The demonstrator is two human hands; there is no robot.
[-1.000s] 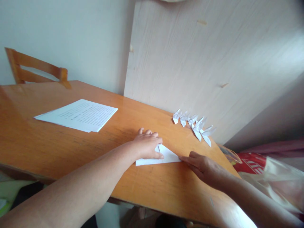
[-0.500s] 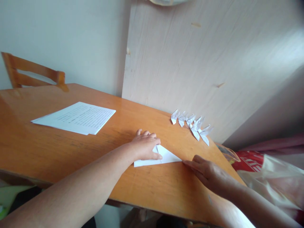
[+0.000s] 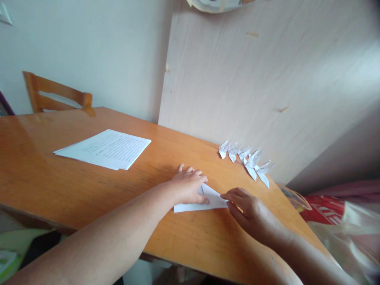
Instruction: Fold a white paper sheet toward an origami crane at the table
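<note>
A white sheet of paper, folded into a triangle, lies on the wooden table in front of me. My left hand rests over its left part, fingers spread and slightly bent beyond the upper edge, the thumb lying on the paper. At the pointed right end, my right hand has its fingertips and thumb closed around the tip. The paper's left part is partly hidden under my left hand.
Several folded paper figures stand in a row near the board at the back right. A stack of printed sheets lies at the left on the table. A wooden chair stands behind; bags sit at the right.
My right hand has shifted from touching the paper's tip to closing its fingers and thumb around it. My left hand stays on the paper. The whole view has shifted slightly.
</note>
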